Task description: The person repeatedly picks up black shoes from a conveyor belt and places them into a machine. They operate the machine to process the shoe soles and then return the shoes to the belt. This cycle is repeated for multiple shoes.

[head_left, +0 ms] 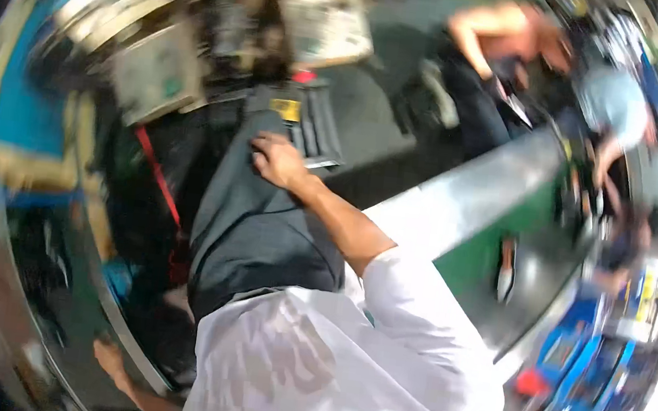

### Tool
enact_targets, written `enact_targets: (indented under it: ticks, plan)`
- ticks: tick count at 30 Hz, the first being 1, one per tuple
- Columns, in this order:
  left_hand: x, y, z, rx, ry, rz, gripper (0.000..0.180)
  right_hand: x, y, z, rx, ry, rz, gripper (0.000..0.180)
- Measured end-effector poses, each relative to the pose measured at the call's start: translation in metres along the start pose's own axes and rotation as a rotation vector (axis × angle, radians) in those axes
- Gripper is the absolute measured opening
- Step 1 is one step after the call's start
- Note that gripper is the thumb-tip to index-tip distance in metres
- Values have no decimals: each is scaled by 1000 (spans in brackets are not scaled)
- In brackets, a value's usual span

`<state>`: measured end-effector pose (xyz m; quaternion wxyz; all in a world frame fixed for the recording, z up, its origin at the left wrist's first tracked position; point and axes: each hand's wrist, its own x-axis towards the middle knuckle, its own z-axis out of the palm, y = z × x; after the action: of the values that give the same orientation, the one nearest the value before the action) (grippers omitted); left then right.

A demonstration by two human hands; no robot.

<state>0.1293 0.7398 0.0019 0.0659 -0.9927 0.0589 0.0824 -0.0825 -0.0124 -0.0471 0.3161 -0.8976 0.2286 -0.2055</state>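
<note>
My right hand (279,161) lies on the knee of my dark grey trousers (261,234), fingers spread over the cloth and slightly bent, with nothing in them. Just past the knee is a dark ribbed panel (322,127) with a pale metal edge. A small yellow piece (285,109) sits at its left side, and a red knob-like spot (304,77) shows above it. My left hand (109,355) hangs low at the left, away from my body, near a curved pale edge. Its fingers are smeared, and no held thing can be made out.
A long metal surface (460,196) runs off toward two people at the upper right, one (498,42) bending over a pale object. A dark elongated piece (506,266) lies near it. Blue racks (583,360) stand at right, a red strap (158,178) at left, pale boxes (157,72) beyond.
</note>
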Motion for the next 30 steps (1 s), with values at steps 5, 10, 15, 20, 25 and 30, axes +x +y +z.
enact_targets:
  ticks: [5, 10, 15, 20, 25, 30]
  plan:
    - [90, 481, -129, -279, -1, 1165, 50, -153, 56, -94, -47, 559, 343, 29]
    - [-87, 694, -206, -262, -302, 1709, 43, -438, 98, -172, -411, 746, 1132, 47]
    - [-184, 737, -203, -292, -476, 1940, 39, -627, 80, -249, -615, 812, 1432, 63]
    - [-160, 735, -155, -164, -445, 1823, 36, -746, 130, -338, -590, 666, 1564, 84]
    - [-68, 657, -141, 65, -349, 1480, 33, -736, 221, -388, -879, 479, 1485, 102]
    - [-42, 600, -161, 132, -336, 1288, 34, -672, 259, -414, -709, 154, 1702, 104]
